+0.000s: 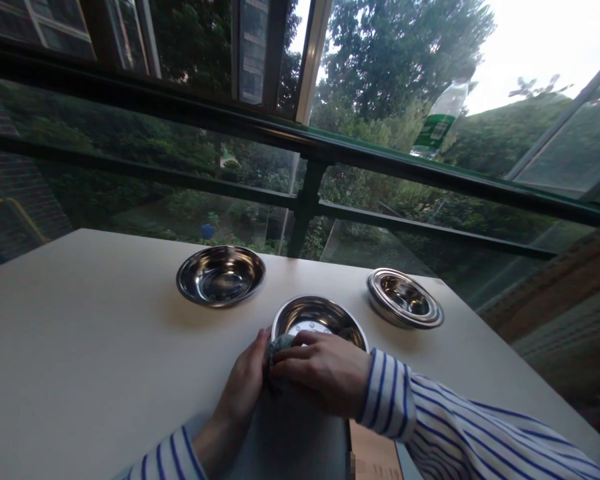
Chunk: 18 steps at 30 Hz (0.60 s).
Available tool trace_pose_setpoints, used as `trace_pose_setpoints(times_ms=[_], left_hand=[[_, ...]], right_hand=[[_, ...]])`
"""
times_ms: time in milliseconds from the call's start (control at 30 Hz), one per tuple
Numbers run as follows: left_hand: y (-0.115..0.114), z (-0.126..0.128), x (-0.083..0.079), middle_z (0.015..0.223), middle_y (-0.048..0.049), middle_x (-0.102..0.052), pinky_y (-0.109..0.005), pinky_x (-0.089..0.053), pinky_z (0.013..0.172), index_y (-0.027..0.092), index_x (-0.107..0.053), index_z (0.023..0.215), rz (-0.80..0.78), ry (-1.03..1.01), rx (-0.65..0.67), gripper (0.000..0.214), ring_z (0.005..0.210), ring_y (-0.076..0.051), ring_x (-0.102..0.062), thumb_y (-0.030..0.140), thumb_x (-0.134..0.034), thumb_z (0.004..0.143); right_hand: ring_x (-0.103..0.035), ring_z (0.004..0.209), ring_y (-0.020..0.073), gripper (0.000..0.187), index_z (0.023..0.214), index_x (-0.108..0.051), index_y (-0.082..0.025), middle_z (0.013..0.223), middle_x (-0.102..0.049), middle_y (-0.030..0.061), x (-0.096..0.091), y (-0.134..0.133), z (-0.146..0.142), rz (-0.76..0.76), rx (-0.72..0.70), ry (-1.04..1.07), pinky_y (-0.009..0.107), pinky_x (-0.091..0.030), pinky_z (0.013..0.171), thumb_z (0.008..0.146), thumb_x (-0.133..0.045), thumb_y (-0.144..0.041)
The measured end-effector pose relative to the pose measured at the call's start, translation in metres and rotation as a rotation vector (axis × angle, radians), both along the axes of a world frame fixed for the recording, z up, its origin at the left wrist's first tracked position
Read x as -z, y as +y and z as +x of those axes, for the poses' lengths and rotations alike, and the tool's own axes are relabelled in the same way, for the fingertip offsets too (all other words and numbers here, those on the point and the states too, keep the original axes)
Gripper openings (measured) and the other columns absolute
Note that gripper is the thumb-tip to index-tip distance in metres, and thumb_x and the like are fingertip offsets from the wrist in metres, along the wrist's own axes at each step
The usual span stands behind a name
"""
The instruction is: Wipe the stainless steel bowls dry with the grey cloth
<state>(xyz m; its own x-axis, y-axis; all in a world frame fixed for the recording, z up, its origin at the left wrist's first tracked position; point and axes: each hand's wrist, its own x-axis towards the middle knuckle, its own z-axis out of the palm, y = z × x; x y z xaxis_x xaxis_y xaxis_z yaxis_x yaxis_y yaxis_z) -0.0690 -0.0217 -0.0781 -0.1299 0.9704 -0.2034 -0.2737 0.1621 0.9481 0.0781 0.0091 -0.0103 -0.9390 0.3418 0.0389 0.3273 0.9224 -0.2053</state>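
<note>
A steel bowl [314, 315] sits on the white table [90, 333] right in front of me. My left hand [240, 393] grips its near left rim, fingers curled. My right hand [320, 373] lies over the near rim, closed on a small grey-green cloth [280, 345] pressed against the bowl. Both sleeves are white with blue stripes. A second steel bowl [221, 275] stands further back to the left. A stack of steel bowls [404, 298] stands at the back right.
A dark railing [305, 193] and glass panes run behind the table's far edge. A clear plastic bottle [443, 120] with a green label stands on the upper rail at the right. Trees and buildings lie beyond.
</note>
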Motion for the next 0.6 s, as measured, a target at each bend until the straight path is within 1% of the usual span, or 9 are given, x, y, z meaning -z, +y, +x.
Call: trace_pose_setpoints(times_ms=[133, 300, 433, 533, 600], left_hand=[[-0.001, 0.0, 0.001, 0.093, -0.0121, -0.072, -0.039, -0.045, 0.088, 0.011, -0.068, 0.102, -0.035, -0.002, 0.034, 0.055, 0.097, -0.028, -0.062, 0.056, -0.052, 0.074], [-0.001, 0.003, 0.0, 0.103, -0.0121, -0.071, -0.041, -0.041, 0.093, 0.011, -0.065, 0.109, -0.018, -0.039, 0.006, 0.054, 0.106, -0.029, -0.059, 0.052, -0.051, 0.077], [-0.001, 0.003, 0.003, 0.118, -0.0121, -0.064, -0.038, -0.035, 0.1, 0.012, -0.066, 0.106, -0.036, 0.013, -0.038, 0.046, 0.117, -0.027, -0.052, 0.046, -0.052, 0.079], [-0.001, 0.001, 0.006, 0.119, -0.0141, -0.063, -0.038, -0.038, 0.099, 0.01, -0.065, 0.106, -0.046, -0.004, -0.055, 0.049, 0.117, -0.027, -0.052, 0.049, -0.053, 0.077], [-0.001, 0.0, 0.005, 0.119, -0.0131, -0.063, -0.038, -0.038, 0.099, 0.011, -0.065, 0.107, -0.037, 0.012, -0.065, 0.049, 0.117, -0.027, -0.052, 0.049, -0.053, 0.077]], right_hand=[[-0.054, 0.09, 0.0188, 0.023, 0.106, -0.058, -0.016, 0.104, -0.065, 0.0071, 0.004, 0.0, -0.003, 0.046, 0.031, 0.011, 0.03, -0.04, 0.083, 0.086, -0.047, -0.017], [-0.054, 0.089, 0.0185, 0.021, 0.101, -0.06, -0.02, 0.101, -0.067, 0.0028, 0.002, -0.01, 0.005, 0.035, 0.019, -0.023, 0.029, -0.041, 0.08, 0.085, -0.047, -0.016], [-0.053, 0.092, 0.0183, 0.024, 0.108, -0.057, -0.018, 0.107, -0.064, 0.0054, 0.009, 0.0, 0.0, 0.066, 0.057, 0.016, 0.03, -0.041, 0.083, 0.086, -0.047, -0.016], [-0.053, 0.091, 0.0184, 0.026, 0.11, -0.056, -0.015, 0.108, -0.064, 0.0065, 0.013, 0.007, -0.006, 0.086, 0.062, 0.041, 0.03, -0.041, 0.084, 0.085, -0.048, -0.017], [-0.053, 0.088, 0.018, 0.023, 0.106, -0.057, -0.016, 0.106, -0.064, 0.0052, 0.011, 0.004, -0.006, 0.077, 0.037, 0.011, 0.029, -0.041, 0.082, 0.086, -0.048, -0.017]])
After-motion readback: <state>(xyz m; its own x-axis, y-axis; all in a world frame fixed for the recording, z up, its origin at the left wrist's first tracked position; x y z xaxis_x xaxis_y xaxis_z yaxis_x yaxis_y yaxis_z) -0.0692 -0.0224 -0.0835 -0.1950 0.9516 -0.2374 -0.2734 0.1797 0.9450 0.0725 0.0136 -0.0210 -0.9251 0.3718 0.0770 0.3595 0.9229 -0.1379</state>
